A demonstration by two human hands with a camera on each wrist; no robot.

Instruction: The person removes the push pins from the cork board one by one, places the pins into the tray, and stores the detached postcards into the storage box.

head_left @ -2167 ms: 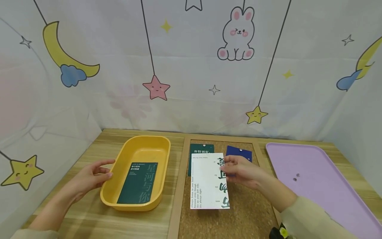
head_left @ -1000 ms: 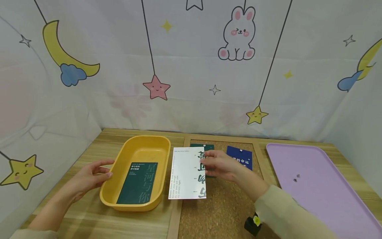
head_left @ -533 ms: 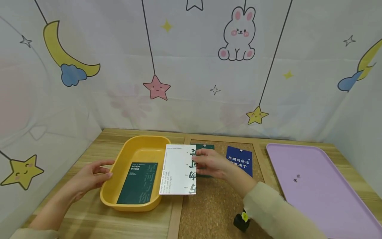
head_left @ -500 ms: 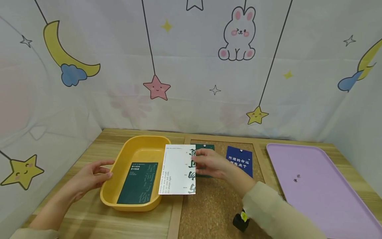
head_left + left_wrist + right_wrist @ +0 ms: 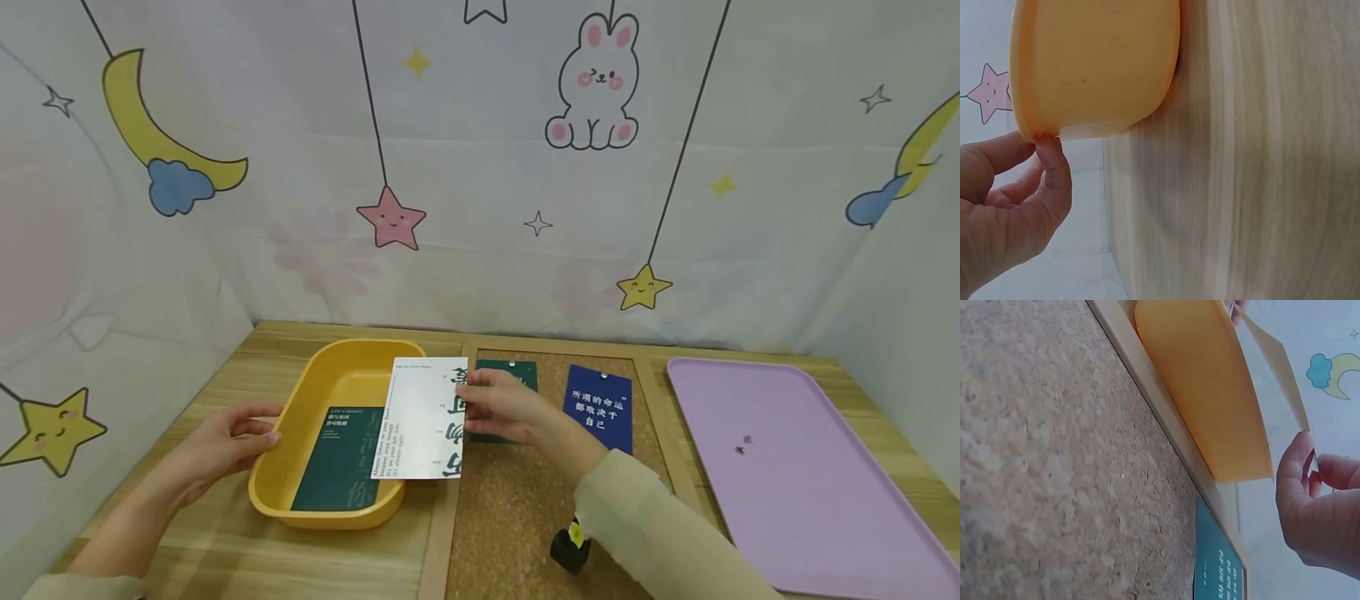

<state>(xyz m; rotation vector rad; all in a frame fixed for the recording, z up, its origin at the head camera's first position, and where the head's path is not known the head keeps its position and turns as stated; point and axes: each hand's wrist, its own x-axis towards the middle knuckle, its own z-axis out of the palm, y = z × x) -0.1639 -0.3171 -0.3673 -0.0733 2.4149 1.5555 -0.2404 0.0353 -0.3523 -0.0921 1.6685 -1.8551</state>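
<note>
Bin (image 5: 330,522): plain yellow-orange. White card (image 5: 418,417): big dark green characters, smaller dark print. Bin's card (image 5: 333,458): dark green, pale lettering. Pinned cards: one dark green (image 5: 522,372), one navy (image 5: 598,410) with white characters. Board (image 5: 517,517): speckled brown cork. Tray (image 5: 810,483): solid lilac. Table (image 5: 360,567): tan, streaky wood grain. Backdrop (image 5: 480,167): white, printed yellow moon, blue cloud, pink and yellow stars, white rabbit. Sleeves (image 5: 667,525): cream.

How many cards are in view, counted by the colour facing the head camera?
Green: 2 (tub's card in the yellow tub; board's green card on the corkboard)
White: 1 (white card in the right hand)
Blue: 1 (blue card on the corkboard)
Total: 4
</note>
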